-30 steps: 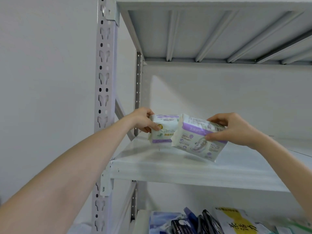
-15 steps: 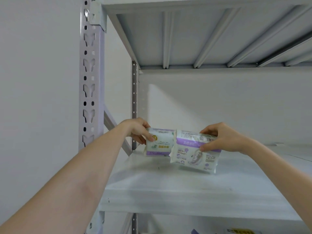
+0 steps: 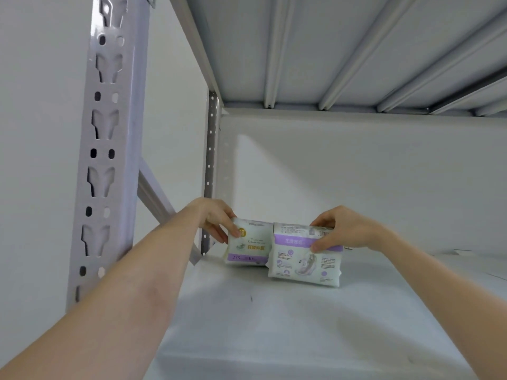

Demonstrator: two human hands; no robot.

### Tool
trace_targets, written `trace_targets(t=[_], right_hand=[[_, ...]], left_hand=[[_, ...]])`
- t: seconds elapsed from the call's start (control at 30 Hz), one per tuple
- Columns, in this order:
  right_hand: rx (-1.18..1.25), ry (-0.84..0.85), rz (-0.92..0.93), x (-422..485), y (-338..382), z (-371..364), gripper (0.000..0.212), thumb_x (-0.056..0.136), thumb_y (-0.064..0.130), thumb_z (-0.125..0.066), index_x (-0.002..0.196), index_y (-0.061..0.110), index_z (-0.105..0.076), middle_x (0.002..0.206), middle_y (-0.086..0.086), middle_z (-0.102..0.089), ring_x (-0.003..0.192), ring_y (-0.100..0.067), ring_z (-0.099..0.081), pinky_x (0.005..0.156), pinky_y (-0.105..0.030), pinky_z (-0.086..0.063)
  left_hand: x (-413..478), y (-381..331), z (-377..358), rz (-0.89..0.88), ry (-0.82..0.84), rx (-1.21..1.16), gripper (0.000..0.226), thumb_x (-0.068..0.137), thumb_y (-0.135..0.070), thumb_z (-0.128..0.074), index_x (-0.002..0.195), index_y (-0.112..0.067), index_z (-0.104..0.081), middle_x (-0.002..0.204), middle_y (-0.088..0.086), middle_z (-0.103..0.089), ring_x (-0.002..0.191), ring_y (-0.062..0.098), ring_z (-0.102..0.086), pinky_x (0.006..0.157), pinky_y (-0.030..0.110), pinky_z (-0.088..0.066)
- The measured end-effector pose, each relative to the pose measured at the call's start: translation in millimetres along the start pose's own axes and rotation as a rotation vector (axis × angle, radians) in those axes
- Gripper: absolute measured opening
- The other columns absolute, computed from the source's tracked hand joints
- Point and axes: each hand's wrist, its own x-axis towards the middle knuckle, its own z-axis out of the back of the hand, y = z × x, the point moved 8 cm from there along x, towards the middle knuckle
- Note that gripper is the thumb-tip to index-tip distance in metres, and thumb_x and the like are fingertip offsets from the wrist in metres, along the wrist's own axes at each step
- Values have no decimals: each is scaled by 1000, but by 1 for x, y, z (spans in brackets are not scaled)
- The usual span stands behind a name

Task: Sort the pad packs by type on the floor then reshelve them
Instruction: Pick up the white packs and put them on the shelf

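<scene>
Two soft, glossy plastic pad packs stand upright on the white shelf board [image 3: 274,325] near the back wall, printed faces forward, long axes running left to right. The left hand [image 3: 216,218] pinches the left pack [image 3: 248,246], white with a purple bottom band. The right hand [image 3: 345,229] grips the right pack [image 3: 301,263], purple-striped, its edge overlapping the other's.

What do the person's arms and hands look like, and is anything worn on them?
Both forearms are bare, with no sleeves in view. The left hand and the right hand have no gloves, rings, watch or bracelet visible.
</scene>
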Motion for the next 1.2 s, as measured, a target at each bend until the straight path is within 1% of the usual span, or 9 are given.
trace_targets(t=[0.17,0.4,0.5,0.6,0.73,0.87,1.0,1.1,1.2], right_hand=[[0,81,-9,36,-12,-13,43,63,24,-88,101,16,-69,96,-1,-73,82,-16,-73,77,-36,-60],[63,132,-30,63,-18,-32,40,70,24,-84,104,11,-67,96,-2,-73,81,-15,-73,68,-29,-59],[145,112,-58,66,-25,-34,64,70,26,-85,124,8,-56,114,-3,-65,94,-16,-69,74,-29,-58],[276,179,-137,62,-37,-37,91,67,20,-87,141,8,-37,125,-4,-58,108,-19,-63,86,-34,-56],[375,339,-206,52,-42,-48,81,52,13,-89,124,-1,-53,106,-8,-74,98,-21,-71,79,-31,-59],[444,342,-218,54,-38,-58,59,69,-4,-80,122,0,-55,106,-11,-73,98,-24,-71,85,-36,-58],[497,345,-205,58,-30,-69,63,70,-7,-79,126,-1,-51,111,-13,-71,101,-26,-70,92,-41,-55],[525,343,-190,62,-24,-77,75,69,-8,-79,134,0,-43,113,-12,-71,102,-25,-69,95,-43,-53],[548,332,-177,66,-20,-83,88,68,-6,-81,143,3,-34,117,-10,-69,104,-25,-69,98,-43,-51]], left_hand=[[24,22,3,54,10,-80,47,72,-12,-85,113,-10,-63,97,8,-76,87,23,-74,69,28,-59],[28,32,-1,64,-21,-226,78,71,-10,-85,138,-15,-45,105,7,-74,88,21,-73,68,36,-60],[23,31,-4,63,-19,-238,90,71,-5,-84,146,-16,-36,114,7,-70,93,20,-71,71,39,-60],[15,36,-12,84,19,-272,93,73,4,-79,150,-18,-31,134,6,-58,111,23,-62,83,43,-58],[5,46,-34,118,117,-273,84,74,-2,-80,144,-25,-39,149,1,-42,129,23,-48,102,40,-46],[2,47,-50,101,166,-272,85,62,-10,-87,135,-33,-47,142,-3,-51,134,21,-42,110,37,-33],[0,45,-54,63,174,-263,91,50,-18,-91,130,-35,-50,139,-5,-55,133,20,-44,115,40,-28],[-2,45,-58,27,190,-286,75,58,-15,-86,122,-37,-55,133,-5,-60,129,18,-48,115,36,-29],[-5,45,-58,8,181,-315,72,62,-12,-84,122,-38,-54,133,-3,-61,127,18,-50,108,32,-35]])
